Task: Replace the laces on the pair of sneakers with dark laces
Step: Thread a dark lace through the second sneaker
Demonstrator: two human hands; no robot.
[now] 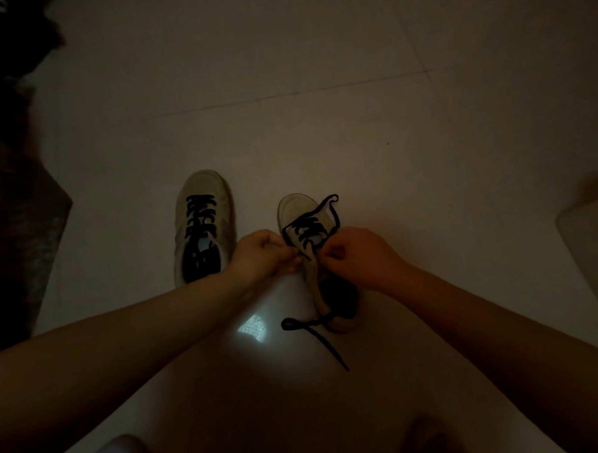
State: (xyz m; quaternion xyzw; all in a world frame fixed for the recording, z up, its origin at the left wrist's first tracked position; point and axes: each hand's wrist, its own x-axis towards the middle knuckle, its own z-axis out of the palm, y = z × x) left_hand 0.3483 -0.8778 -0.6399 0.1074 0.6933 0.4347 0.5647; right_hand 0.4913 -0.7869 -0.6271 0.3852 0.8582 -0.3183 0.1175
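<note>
Two pale sneakers stand on the tiled floor in dim light. The left sneaker [202, 222] is laced with a dark lace and stands alone. The right sneaker [310, 247] is partly laced with a dark lace [307, 232]; one loop reaches past its toe and a loose end [317, 333] trails on the floor by the heel. My left hand [263, 255] pinches at the sneaker's left eyelet edge. My right hand [354, 256] pinches the lace at the right side of the tongue.
A dark rug or cloth [13, 214] lies along the left edge. A pale rounded object [588, 239] sits at the right edge. A bright reflection [253, 328] shows on the floor between my arms. Open tiles stretch beyond the shoes.
</note>
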